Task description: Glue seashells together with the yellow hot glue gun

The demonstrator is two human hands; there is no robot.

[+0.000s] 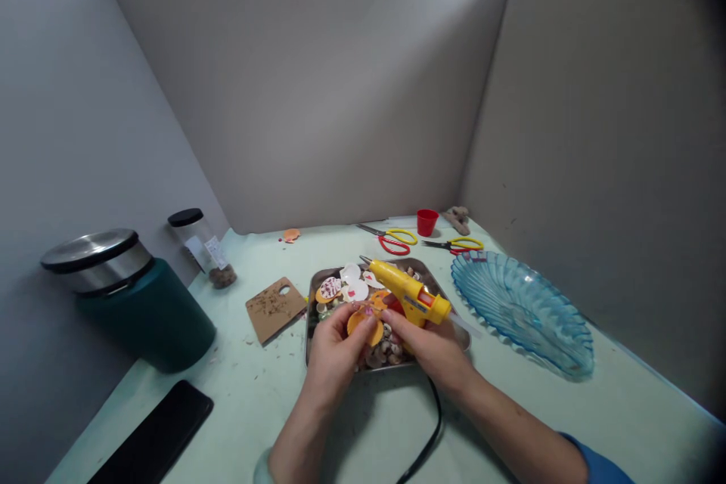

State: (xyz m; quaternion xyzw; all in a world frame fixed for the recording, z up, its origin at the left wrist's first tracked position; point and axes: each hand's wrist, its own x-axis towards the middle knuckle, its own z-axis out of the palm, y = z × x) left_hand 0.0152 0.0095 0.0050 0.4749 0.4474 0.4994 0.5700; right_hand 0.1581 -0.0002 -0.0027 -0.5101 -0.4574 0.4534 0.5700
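Note:
My left hand (334,348) is closed on a round orange disc (366,328), pinching it above the metal tray. On the disc's upper part is a small pinkish bit, too small to make out. My right hand (431,344) is wrapped round the handle of a yellow hot glue gun (401,285), whose nozzle points up and left, away from the disc. The right thumb and fingertip reach the disc's right edge. Under both hands, the metal tray (308,340) holds white and orange decorated discs (355,290) and small shells (389,350). My hands hide part of its contents.
Left stand a green flask (147,310), a tilted jar (204,249), a black phone (156,435) and a brown board (276,310). Behind the tray lie scissors (394,237), more scissors (457,245) and a red cup (427,222). A blue glass dish (522,310) is right; a black cord (434,431) runs in front.

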